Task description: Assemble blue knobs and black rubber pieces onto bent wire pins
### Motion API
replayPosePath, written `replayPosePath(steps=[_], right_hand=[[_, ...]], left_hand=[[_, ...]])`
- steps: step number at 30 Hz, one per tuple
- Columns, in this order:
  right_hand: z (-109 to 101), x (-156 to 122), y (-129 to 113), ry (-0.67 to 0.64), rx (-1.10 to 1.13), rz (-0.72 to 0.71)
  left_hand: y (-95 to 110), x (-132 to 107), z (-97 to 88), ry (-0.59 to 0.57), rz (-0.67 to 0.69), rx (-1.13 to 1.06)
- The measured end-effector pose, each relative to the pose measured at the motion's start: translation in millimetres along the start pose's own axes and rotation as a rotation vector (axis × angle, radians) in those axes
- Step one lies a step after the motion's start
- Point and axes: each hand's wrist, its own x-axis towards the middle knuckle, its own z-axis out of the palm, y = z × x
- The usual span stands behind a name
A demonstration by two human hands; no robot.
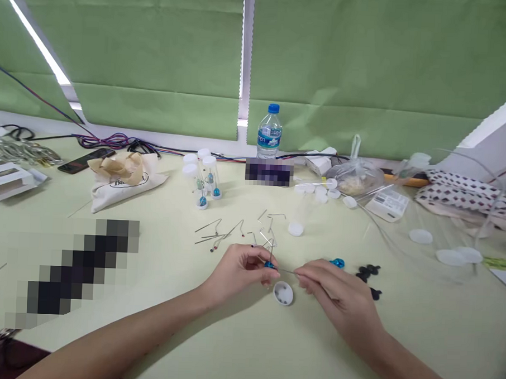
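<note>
My left hand [236, 272] pinches a small shiny blue part [269, 264], from which a thin bent metal rod points up. Between the thumb and fingers of my right hand [344, 302] is a thin straight metal rod [289, 271], its far end meeting the blue part. Just below lies a white cap [283, 293] holding several tiny dark pieces. Beyond my left hand are loose bent metal rods [230, 229], some with small coloured tips. Past my right knuckles sit more blue parts [337, 263] and several black pieces [373, 270].
Clear tubes with white caps [203, 179], with blue parts inside, stand behind the rods. A water bottle [269, 134] is near the green blinds. Cloth bag [125, 184] and phone [86, 160] lie left; clear tubes, white caps [421, 236] and a plastic bag [356, 177] crowd the right.
</note>
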Motion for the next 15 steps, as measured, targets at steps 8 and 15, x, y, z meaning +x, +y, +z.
replayPosePath(steps=[8, 15], right_hand=[[8, 14, -7, -0.162, 0.520, 0.574], [12, 0, 5, -0.023, 0.227, 0.252]], left_hand=[[3, -1, -2.3, 0.097, 0.058, 0.111], [4, 0, -0.3, 0.093, 0.018, 0.104]])
